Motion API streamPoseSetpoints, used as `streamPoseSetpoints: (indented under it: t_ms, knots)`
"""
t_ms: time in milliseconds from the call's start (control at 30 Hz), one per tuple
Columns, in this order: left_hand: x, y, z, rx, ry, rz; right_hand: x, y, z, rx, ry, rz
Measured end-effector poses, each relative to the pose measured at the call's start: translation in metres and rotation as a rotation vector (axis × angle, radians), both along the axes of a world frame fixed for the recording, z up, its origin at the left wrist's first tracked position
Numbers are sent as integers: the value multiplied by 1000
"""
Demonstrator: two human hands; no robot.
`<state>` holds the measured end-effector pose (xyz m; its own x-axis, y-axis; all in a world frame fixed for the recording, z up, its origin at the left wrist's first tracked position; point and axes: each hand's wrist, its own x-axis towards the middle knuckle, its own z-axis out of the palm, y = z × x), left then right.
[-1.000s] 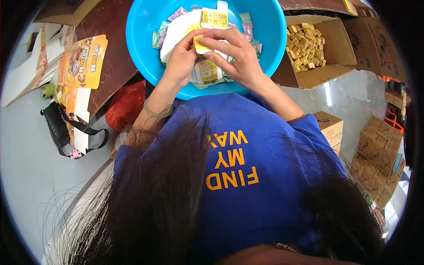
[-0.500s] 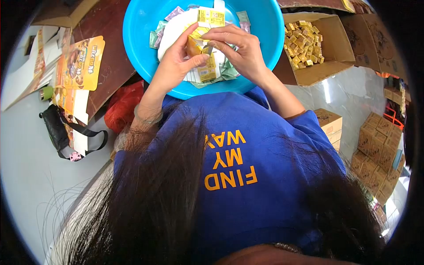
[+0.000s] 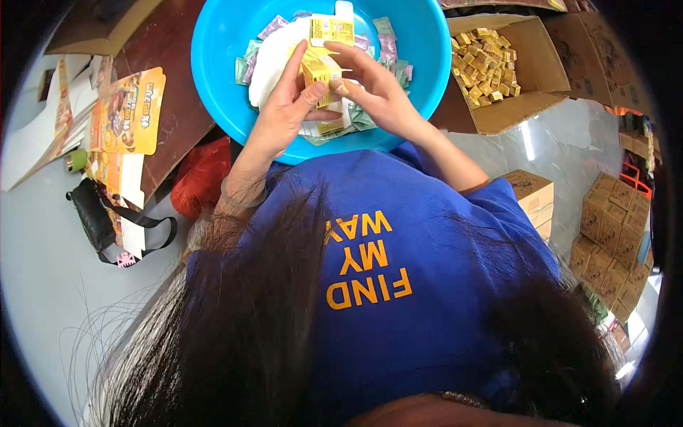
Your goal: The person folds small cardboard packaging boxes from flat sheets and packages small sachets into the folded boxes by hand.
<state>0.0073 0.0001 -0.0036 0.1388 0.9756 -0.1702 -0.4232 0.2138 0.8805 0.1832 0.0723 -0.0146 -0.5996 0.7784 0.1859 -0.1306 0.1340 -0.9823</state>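
Over a blue basin, a small yellow carton is held between both hands. My left hand grips its left side, with the thumb on the near face. On the other side, my right hand has thumb and fingers on the right edge and top of the carton. Beneath them lie flat yellow-and-white cartons and a white mound. Green and purple sachets are spread round it in the basin. Whether anything is inside the held carton is hidden.
To the right, a cardboard box holds many small gold-yellow cartons. Stacked brown boxes stand on the floor. At the left are a printed orange display card, a black bag and a red bag.
The yellow carton in my hands now looks squared up, its near end closed rather than open. My right hand's fingers have spread and its thumb has moved onto the carton's edge.
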Motion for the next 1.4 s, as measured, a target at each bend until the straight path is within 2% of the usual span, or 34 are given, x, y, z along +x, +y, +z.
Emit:
streamPoseSetpoints:
  t_ms: [133, 167, 300, 333, 367, 400, 467, 500, 633, 667, 800, 833, 967, 1000, 1133, 1333, 1400]
  knots:
    - [-1, 2, -8, 408, 1049, 271, -2, 6, 7, 650, -344, -265]
    - [-3, 2, -11, 413, 1043, 257, -3, 5, 6, 645, -352, -278]
    - [-19, 7, -22, 126, 573, 143, -14, 8, 6, 807, -173, -52]
    - [-24, 9, -22, 128, 572, 144, -6, 21, 9, 885, -298, -146]
    - [-30, 10, -21, 57, 367, 175, 10, 39, 9, 956, -426, -237]
    - [-34, 8, -21, -17, 161, 206, 28, 53, -2, 950, -431, -230]
    - [-39, 8, -21, -155, -248, 263, 57, 74, -25, 951, -919, 73]
    - [-39, 10, -22, -151, -247, 265, 60, 74, -24, 955, -917, 72]
    - [-39, 14, -29, -306, -382, 358, 67, 65, -22, 645, -1033, 203]
    - [-39, 14, -31, -304, -380, 371, 67, 64, -21, 651, -1026, 213]
    - [-36, 15, -36, -286, -427, 305, 60, 59, -9, 625, -545, 2]
    - [-35, 13, -36, -290, -426, 312, 55, 55, -5, 621, -542, 8]
    - [-25, 17, -28, -306, -381, 301, 16, 36, 18, 112, 58, -29]
    - [-22, 17, -27, -306, -380, 296, 7, 33, 18, 114, 58, -34]
    - [-13, 12, -24, -262, -453, 211, -26, 21, 15, 977, -333, -407]
    - [-7, 7, -27, -262, -472, 226, -32, 9, 15, 1047, -474, -392]
    - [-4, 6, -29, -268, -435, 234, -28, 7, 10, 933, -437, -309]
